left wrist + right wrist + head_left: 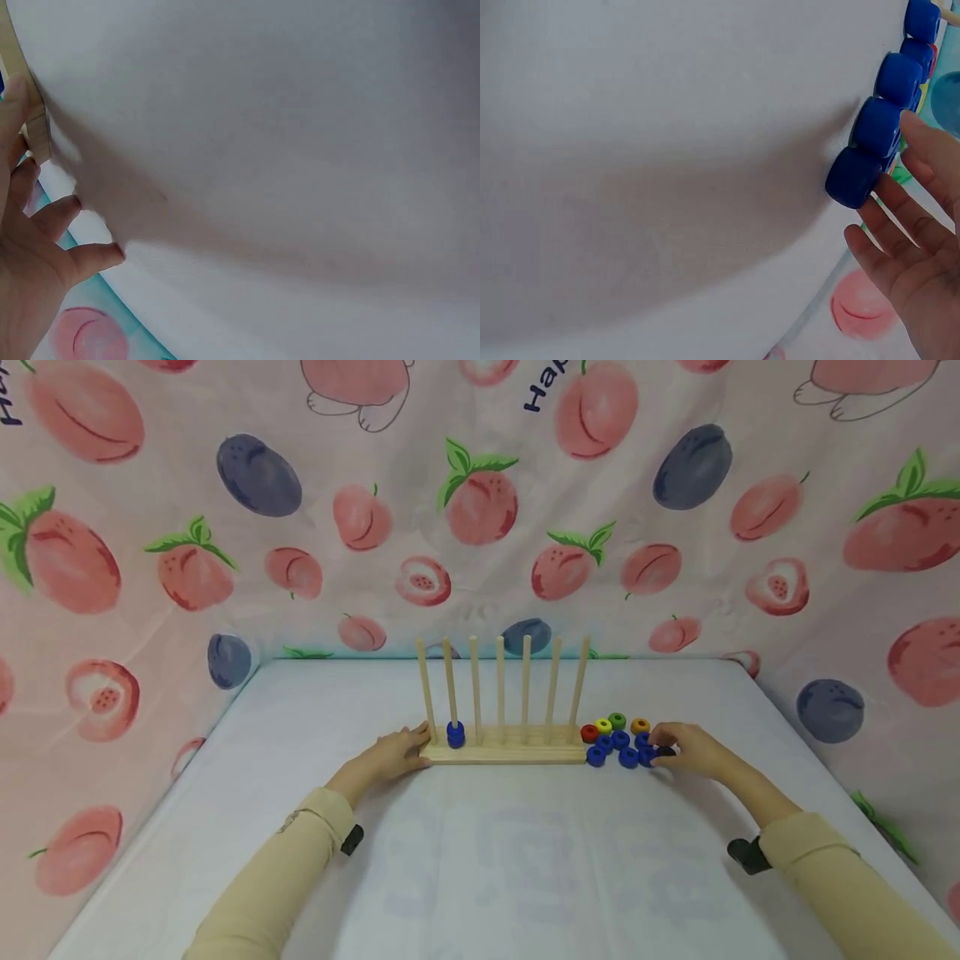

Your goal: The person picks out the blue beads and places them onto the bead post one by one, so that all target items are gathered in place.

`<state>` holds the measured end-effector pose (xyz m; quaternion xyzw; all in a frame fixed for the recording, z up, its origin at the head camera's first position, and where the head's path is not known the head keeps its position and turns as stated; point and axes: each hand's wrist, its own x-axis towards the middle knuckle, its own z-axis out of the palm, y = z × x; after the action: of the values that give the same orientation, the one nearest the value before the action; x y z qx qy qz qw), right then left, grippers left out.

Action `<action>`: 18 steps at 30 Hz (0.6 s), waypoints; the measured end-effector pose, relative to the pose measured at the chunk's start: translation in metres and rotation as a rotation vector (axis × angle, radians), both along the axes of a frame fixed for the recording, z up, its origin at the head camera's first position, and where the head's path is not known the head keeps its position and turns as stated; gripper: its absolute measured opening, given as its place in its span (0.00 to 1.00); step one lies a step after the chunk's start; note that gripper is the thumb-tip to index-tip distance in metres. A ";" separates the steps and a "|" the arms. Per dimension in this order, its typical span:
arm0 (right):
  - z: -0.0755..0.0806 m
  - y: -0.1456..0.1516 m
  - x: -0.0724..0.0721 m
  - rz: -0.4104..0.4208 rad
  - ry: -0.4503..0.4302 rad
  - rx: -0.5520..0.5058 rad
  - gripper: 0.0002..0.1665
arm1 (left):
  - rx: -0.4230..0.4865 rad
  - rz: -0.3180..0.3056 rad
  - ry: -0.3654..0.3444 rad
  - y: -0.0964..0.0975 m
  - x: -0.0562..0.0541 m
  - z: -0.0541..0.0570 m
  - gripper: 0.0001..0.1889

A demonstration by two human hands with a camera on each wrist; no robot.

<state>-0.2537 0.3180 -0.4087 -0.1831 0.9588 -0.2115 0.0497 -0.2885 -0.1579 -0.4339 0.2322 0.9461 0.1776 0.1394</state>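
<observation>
A wooden peg stand (502, 755) with a row of upright pegs stands mid-table. Two stacked blue beads (455, 735) sit low on its second peg from the left. My left hand (393, 753) grips the stand's left end, thumb in front; the left wrist view shows the hand (34, 262) with its other fingers spread on the table side. At the stand's right end, my right hand (693, 750) reaches into a group of blue beads (628, 757). Seen from the right wrist, thumb and fingertips close around a blue bead (877, 127) at the row's near end.
Behind the blue beads lie a red bead (589, 734), a yellow bead (603, 726), a green bead (617, 721) and an orange bead (640, 726). A white cloth (480, 860) covers the table. Fruit-printed fabric (480, 593) hangs behind and at both sides.
</observation>
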 end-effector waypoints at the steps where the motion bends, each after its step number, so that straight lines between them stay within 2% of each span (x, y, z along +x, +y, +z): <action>1: -0.001 0.000 0.000 0.000 -0.007 -0.001 0.15 | 0.000 0.000 -0.001 0.001 -0.001 0.000 0.32; 7: -0.005 0.000 0.001 -0.007 -0.034 0.019 0.14 | -0.001 -0.010 0.006 0.003 -0.003 0.001 0.31; 18: -0.006 -0.011 -0.006 -0.005 -0.018 0.164 0.16 | 0.005 -0.018 0.019 0.004 -0.004 0.003 0.31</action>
<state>-0.2601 0.3068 -0.4149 -0.1740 0.9729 -0.1342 0.0725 -0.2922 -0.1544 -0.4310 0.2426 0.9448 0.1766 0.1316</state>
